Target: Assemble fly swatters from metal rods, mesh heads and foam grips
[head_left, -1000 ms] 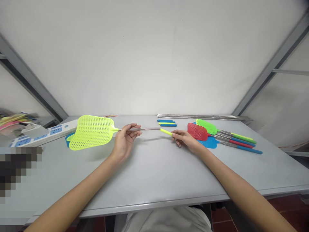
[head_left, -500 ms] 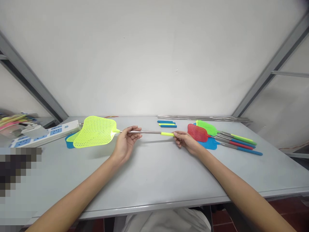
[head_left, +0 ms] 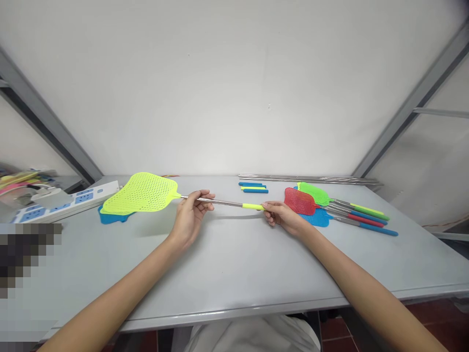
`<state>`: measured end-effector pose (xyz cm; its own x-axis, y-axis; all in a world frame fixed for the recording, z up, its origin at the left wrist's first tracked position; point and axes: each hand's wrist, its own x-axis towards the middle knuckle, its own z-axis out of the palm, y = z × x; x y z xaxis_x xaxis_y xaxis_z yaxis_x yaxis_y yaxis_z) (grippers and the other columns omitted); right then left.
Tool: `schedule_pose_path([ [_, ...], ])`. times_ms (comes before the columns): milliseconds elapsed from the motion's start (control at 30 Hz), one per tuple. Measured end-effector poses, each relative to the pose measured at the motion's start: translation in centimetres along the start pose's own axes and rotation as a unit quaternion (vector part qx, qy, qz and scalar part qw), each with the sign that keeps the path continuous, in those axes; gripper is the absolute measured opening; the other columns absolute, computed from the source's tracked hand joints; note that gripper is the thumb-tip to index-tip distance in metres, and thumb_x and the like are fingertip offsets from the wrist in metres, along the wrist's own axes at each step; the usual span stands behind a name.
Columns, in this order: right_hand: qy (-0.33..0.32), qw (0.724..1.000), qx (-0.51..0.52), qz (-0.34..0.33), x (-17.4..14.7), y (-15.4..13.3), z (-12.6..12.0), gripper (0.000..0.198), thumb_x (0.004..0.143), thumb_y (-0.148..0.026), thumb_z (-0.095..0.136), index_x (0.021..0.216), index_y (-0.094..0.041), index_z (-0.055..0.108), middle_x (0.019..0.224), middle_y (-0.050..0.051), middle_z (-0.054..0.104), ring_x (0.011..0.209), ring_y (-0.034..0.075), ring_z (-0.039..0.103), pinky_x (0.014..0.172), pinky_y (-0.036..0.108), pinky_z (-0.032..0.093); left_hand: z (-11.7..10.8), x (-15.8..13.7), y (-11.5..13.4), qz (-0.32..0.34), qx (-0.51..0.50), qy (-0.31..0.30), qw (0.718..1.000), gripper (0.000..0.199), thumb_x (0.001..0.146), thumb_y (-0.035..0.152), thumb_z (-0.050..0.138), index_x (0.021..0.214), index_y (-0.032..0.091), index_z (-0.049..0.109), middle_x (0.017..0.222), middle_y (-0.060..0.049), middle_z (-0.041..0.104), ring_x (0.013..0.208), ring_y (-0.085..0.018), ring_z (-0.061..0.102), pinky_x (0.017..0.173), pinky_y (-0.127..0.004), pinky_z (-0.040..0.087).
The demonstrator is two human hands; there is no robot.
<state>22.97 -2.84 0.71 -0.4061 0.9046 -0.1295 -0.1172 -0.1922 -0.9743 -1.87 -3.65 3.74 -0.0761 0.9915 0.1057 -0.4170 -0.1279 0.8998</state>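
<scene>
A yellow fly swatter (head_left: 154,191) with a perforated head and a metal rod is held across me, raised off the table. My left hand (head_left: 192,212) is closed round the rod near the head, thumb and forefinger pinching it while the other fingers curl loosely. At the far end, my right hand (head_left: 281,214) pinches the tip of its yellow grip sleeve. Blue swatter heads (head_left: 112,216) lie under the yellow one on the left. Just right of my right hand are finished-looking swatters, among them a red one (head_left: 300,201), a green one (head_left: 314,194) and a blue one (head_left: 317,218).
Loose blue and yellow grip sleeves (head_left: 254,187) lie at the back middle of the table (head_left: 234,274). Behind the swatters, a bundle of thin metal rods (head_left: 308,179) runs along the wall. A white power strip (head_left: 97,194) with a plugged-in adapter (head_left: 52,199) sits at the left.
The yellow swatter has rolled and tilted, its head turning and rising slightly while the grip end dips a little. Both hands keep hold in nearly the same places.
</scene>
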Motion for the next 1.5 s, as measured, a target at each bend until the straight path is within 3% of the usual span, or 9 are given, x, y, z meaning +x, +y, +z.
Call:
schedule_pose_path([
  [133, -0.014, 1.000, -0.020, 0.009, -0.1, -0.1, 0.5, 0.030, 0.074, -0.043, 0.052, 0.077, -0.014, 0.058, 0.056, -0.003, 0.040, 0.046, 0.006, 0.036, 0.043, 0.021, 0.029, 0.5, -0.5, -0.2, 0.020, 0.028, -0.044, 0.998, 0.018, 0.077, 0.028, 0.052, 0.083, 0.013, 0.059, 0.080, -0.004, 0.063, 0.056, -0.009, 0.056, 0.064, -0.024, 0.044],
  [300, -0.043, 0.998, -0.041, 0.014, -0.2, 0.2, 1.4, 0.037, 0.075, -0.046, 0.049, 0.083, -0.012, 0.061, 0.054, -0.002, 0.043, 0.046, 0.006, 0.037, 0.041, 0.020, 0.030, 1.5, -1.6, -0.7, -0.014, 0.102, -0.120, 0.987, 0.025, 0.078, 0.034, 0.051, 0.091, 0.014, 0.058, 0.092, -0.008, 0.063, 0.065, -0.014, 0.060, 0.073, -0.030, 0.044],
  [733, -0.062, 0.996, -0.065, 0.001, -0.3, 0.5, 1.4, 0.035, 0.076, -0.046, 0.048, 0.079, -0.013, 0.059, 0.052, -0.004, 0.036, 0.043, 0.005, 0.034, 0.041, 0.020, 0.028, 1.2, -1.7, -1.0, -0.019, 0.158, -0.144, 0.977, 0.030, 0.078, 0.040, 0.048, 0.088, 0.015, 0.062, 0.095, -0.009, 0.064, 0.066, -0.017, 0.061, 0.073, -0.033, 0.045],
  [933, -0.072, 0.994, -0.078, -0.002, -0.2, 0.6, 1.3, 0.033, 0.071, -0.047, 0.053, 0.069, -0.014, 0.054, 0.050, -0.005, 0.032, 0.043, 0.005, 0.031, 0.041, 0.021, 0.027, 1.7, -2.7, -1.1, 0.016, 0.292, -0.223, 0.930, 0.032, 0.081, 0.038, 0.043, 0.088, 0.017, 0.066, 0.093, -0.006, 0.064, 0.071, -0.018, 0.059, 0.075, -0.032, 0.043],
  [1100, -0.108, 0.983, -0.149, -0.011, -0.3, 0.3, 1.3, 0.035, 0.074, -0.047, 0.050, 0.076, -0.013, 0.060, 0.048, -0.005, 0.032, 0.042, 0.006, 0.032, 0.043, 0.021, 0.027, 1.8, -3.0, -1.1, 0.030, 0.322, -0.229, 0.918, 0.033, 0.083, 0.038, 0.039, 0.093, 0.019, 0.065, 0.074, -0.003, 0.065, 0.074, -0.019, 0.058, 0.076, -0.029, 0.041],
  [1200, -0.108, 0.978, -0.179, -0.019, -0.3, 0.2, 1.4, 0.035, 0.073, -0.046, 0.051, 0.076, -0.013, 0.061, 0.046, -0.005, 0.034, 0.041, 0.006, 0.032, 0.043, 0.022, 0.026, 1.6, -2.9, -1.2, 0.033, 0.337, -0.224, 0.914, 0.033, 0.082, 0.038, 0.039, 0.095, 0.020, 0.064, 0.074, -0.003, 0.065, 0.076, -0.019, 0.058, 0.077, -0.029, 0.041],
  [1500, -0.090, 0.981, -0.172, -0.011, -0.2, 0.4, 1.1, 0.033, 0.071, -0.045, 0.053, 0.074, -0.014, 0.061, 0.045, -0.006, 0.034, 0.040, 0.006, 0.032, 0.043, 0.022, 0.025, 1.5, -2.8, -1.1, 0.051, 0.425, -0.254, 0.867, 0.033, 0.083, 0.038, 0.036, 0.092, 0.022, 0.064, 0.079, -0.001, 0.065, 0.072, -0.017, 0.056, 0.071, -0.025, 0.040],
])
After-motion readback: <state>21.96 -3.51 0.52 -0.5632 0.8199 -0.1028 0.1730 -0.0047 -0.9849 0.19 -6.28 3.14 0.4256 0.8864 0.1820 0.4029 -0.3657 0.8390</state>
